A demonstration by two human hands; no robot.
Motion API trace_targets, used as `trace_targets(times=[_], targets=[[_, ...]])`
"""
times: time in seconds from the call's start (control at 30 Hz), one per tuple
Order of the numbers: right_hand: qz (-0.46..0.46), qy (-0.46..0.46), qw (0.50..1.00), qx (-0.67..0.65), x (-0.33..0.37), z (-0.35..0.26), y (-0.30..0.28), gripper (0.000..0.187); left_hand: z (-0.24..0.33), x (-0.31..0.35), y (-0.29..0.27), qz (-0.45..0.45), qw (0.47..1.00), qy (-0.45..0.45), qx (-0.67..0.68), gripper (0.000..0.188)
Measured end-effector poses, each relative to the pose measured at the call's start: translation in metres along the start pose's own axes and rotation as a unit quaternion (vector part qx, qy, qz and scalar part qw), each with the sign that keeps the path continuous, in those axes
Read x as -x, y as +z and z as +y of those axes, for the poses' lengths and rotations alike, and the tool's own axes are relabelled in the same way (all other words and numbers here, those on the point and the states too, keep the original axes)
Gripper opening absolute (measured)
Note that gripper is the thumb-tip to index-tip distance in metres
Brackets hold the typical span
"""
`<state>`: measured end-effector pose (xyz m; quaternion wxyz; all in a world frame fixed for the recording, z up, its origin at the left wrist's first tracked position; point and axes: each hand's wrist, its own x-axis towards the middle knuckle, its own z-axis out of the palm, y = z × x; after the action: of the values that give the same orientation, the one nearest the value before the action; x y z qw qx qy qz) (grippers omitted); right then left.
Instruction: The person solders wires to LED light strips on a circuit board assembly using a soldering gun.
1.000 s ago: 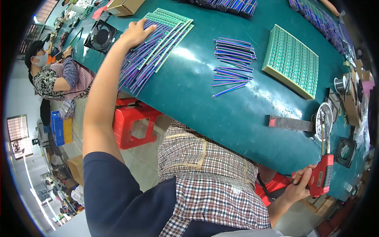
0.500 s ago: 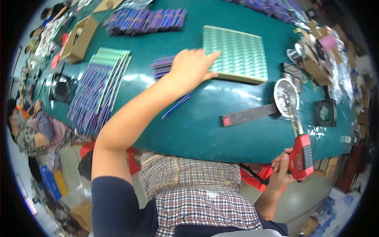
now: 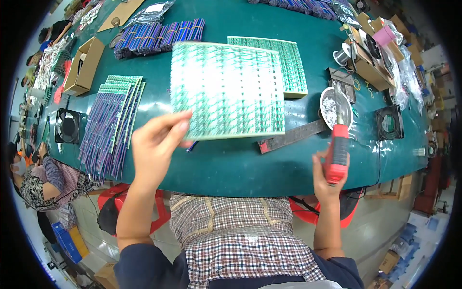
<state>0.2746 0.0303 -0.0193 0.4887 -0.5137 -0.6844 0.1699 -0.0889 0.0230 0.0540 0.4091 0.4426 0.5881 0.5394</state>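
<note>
Left hand (image 3: 156, 144): grip is pinching the green circuit panel (image 3: 228, 89) at its lower-left corner; keeping it level.
Right hand (image 3: 327, 176): grip is clamping the red soldering iron (image 3: 337, 149), tip above.

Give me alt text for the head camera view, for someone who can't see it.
The left hand lifts a green circuit panel above a teal table, while the right hand grips a red soldering iron. More panels lie stacked behind.

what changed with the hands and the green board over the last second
The left hand moved from the purple-striped sheets to the green board stack and lifted one green circuit panel, fingers pinching its lower left corner. The right hand kept gripping the red-handled soldering iron.
</note>
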Motion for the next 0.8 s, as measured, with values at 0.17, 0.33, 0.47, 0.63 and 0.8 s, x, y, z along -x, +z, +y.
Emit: trace_targets(times=[0.17,0.33,0.47,0.63,0.8], targets=[[-0.199,-0.121,0.971,0.058,-0.045,-0.005,0.034,0.063,-0.017,0.085,-0.051,-0.051,0.993,-0.104,0.001,0.020],[-0.292,-0.203,0.933,0.051,-0.057,0.002,0.057,0.067,-0.029,0.131,-0.051,-0.040,0.963,-0.265,0.025,0.023],[-0.326,-0.162,0.931,0.039,-0.062,0.000,0.052,0.064,-0.047,0.146,-0.037,-0.039,0.972,-0.226,0.058,0.022],[-0.286,-0.063,0.955,-0.037,-0.066,0.002,0.043,0.055,-0.059,0.142,0.002,-0.096,0.970,-0.220,0.048,0.024],[-0.302,-0.110,0.947,0.005,-0.074,-0.003,0.041,0.062,-0.045,0.119,0.028,-0.184,0.970,-0.115,-0.105,0.030]])
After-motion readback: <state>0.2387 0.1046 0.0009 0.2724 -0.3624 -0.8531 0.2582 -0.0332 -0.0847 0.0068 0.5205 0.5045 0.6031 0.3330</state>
